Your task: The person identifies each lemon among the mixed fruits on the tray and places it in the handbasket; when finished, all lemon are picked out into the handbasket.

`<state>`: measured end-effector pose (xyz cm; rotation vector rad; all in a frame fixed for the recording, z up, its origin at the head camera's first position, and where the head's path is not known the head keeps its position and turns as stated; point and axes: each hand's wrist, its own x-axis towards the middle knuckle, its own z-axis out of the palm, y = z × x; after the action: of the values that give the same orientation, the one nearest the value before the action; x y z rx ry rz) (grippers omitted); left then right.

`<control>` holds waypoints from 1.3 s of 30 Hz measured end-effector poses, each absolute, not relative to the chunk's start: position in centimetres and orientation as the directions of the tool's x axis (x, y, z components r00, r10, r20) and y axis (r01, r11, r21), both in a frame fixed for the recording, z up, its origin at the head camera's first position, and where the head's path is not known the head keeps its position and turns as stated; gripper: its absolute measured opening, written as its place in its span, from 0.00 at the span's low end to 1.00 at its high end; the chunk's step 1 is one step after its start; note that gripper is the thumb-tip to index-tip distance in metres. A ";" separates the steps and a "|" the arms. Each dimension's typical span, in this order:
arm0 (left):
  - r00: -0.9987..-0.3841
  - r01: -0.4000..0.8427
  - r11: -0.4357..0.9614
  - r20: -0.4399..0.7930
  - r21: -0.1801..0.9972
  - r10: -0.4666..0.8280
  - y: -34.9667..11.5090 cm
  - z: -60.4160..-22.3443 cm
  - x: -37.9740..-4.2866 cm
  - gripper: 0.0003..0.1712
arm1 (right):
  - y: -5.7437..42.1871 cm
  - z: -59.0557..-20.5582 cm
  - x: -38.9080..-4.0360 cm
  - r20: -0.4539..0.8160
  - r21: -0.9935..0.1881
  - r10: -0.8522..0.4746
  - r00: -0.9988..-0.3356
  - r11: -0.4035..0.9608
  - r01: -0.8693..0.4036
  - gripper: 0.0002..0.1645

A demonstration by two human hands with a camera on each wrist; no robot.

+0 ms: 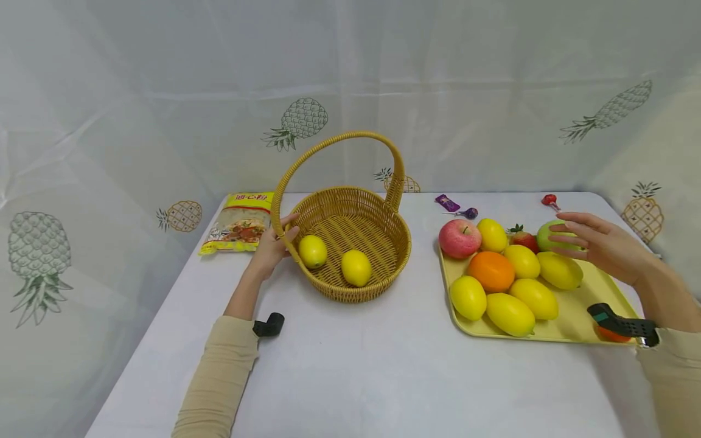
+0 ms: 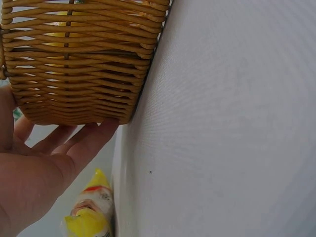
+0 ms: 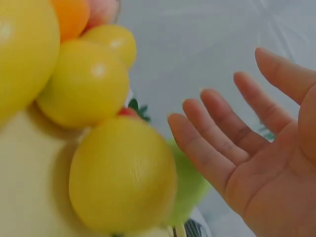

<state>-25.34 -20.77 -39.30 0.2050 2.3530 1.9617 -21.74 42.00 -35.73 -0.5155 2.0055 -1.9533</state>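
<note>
My left hand (image 1: 272, 246) rests against the left side of a wicker basket (image 1: 350, 295), near the foot of its tall handle. In the left wrist view its fairly straight fingers (image 2: 86, 140) touch the lower wall of the basket. Inside the basket lie two yellow lemons, one lemon (image 1: 313, 251) near the left wall and another lemon (image 1: 356, 267) toward the front. Over the back right of a yellow tray (image 1: 583, 304), my right hand (image 1: 608, 246) is held with fingers spread and nothing in it. Closest to it are a green fruit (image 1: 550, 236) and a lemon (image 3: 123, 175).
The tray also holds several lemons, an orange (image 1: 491, 272), a pink apple (image 1: 460, 238), a strawberry (image 1: 524, 240) and an orange-red fruit (image 1: 612, 334) partly behind the wrist strap. Wrapped candies (image 1: 447, 202) and a red lollipop (image 1: 550, 200) lie behind. A yellow food packet (image 1: 241, 222) is at left.
</note>
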 end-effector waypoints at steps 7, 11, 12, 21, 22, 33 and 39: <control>-0.990 0.054 0.181 0.029 0.982 0.141 -20.8 -39.3 -25.4 0.31 | 44.8 -37.6 -19.9 0.044 -0.999 -0.320 -0.946 -0.009 -0.043 0.22; -0.989 0.053 0.184 0.027 0.981 0.144 -20.7 -39.2 -25.3 0.31 | 45.8 -38.3 -19.2 -0.002 -1.000 -0.295 -0.955 0.020 -0.004 0.20; -0.990 0.051 0.181 0.026 0.982 0.142 -20.7 -39.2 -25.3 0.31 | 45.9 -38.4 -19.1 -0.021 -0.999 -0.287 -0.958 0.053 0.006 0.19; -0.988 0.056 0.171 0.030 0.984 0.149 -20.7 -39.3 -25.3 0.31 | 45.1 -39.2 -18.4 -0.164 -0.842 -0.208 -0.964 0.539 0.027 0.19; -0.988 0.056 0.171 0.030 0.984 0.149 -20.7 -39.3 -25.3 0.31 | 44.9 -39.3 -18.4 -0.174 -0.828 -0.205 -0.963 0.560 0.031 0.20; -0.987 0.067 0.178 0.040 0.982 0.153 -20.7 -39.4 -25.4 0.31 | 43.4 -39.5 -17.8 -0.243 -0.744 -0.208 -0.948 0.667 0.044 0.35; -0.988 0.058 0.175 0.032 0.983 0.148 -20.6 -39.4 -25.4 0.31 | 43.5 -39.4 -17.5 -0.257 -0.723 -0.169 -0.951 0.687 0.073 0.38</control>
<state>-25.39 -20.62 -39.38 0.2068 2.3530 1.9628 -17.48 43.52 -39.37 -0.0762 2.5960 -1.1321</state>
